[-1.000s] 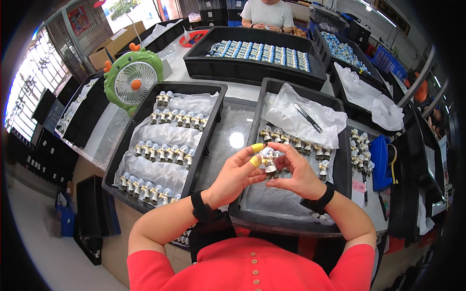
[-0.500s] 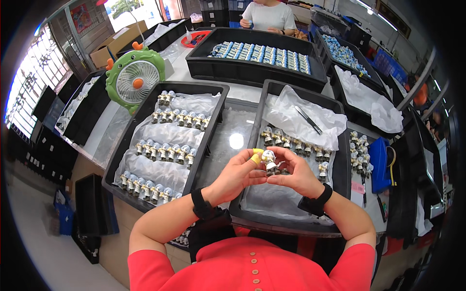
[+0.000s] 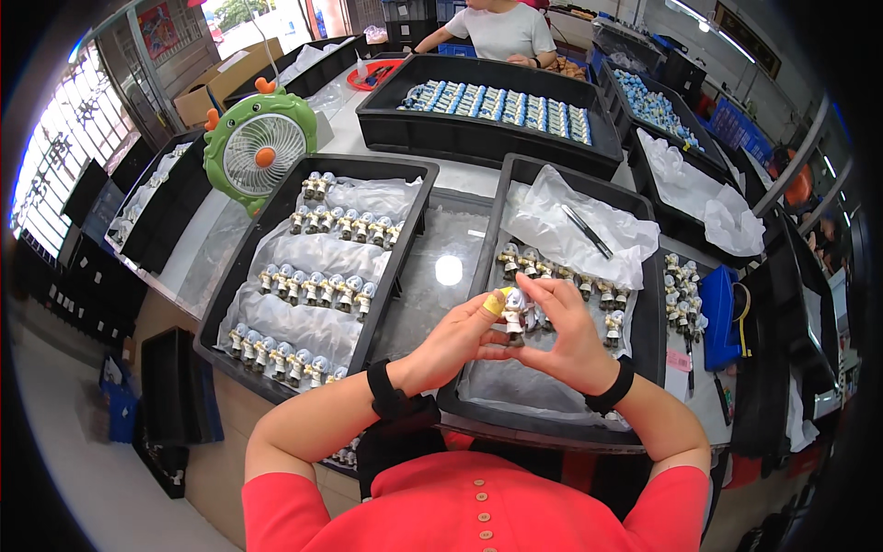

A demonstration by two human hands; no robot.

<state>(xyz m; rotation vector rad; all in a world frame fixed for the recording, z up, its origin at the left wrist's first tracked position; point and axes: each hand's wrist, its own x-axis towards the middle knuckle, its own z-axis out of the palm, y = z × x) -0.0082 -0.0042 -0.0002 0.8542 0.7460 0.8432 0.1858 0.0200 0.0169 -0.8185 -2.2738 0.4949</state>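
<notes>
Over the right black tray (image 3: pixel 651 313), I hold a small figurine (image 3: pixel 515 315) with a white head and dark base between both hands. My left hand (image 3: pixel 452 342) pinches it from the left; yellow tape wraps its thumb. My right hand (image 3: pixel 578 345) curls round the other side, fingertips near its head and feet. The figurine stands roughly upright. Beyond my hands, similar figurines (image 3: pixel 614 324) lie on white sheeting in that tray, partly covered by my fingers. A dark pen (image 3: pixel 587 230) rests on crumpled sheeting (image 3: pixel 552 198) at its far end.
Left of it, another black tray (image 3: pixel 368 166) holds several rows of figurines. A green fan (image 3: pixel 260 152) stands behind. Farther back, a large tray (image 3: pixel 487 138) carries blue-and-white pieces, with a co-worker (image 3: pixel 510 35) beyond. A blue bin (image 3: pixel 722 313) and loose figurines (image 3: pixel 681 294) sit at right.
My hands have shifted slightly right, and the figurine between them has turned more upright. The co-worker's arm now stretches out to the left.
</notes>
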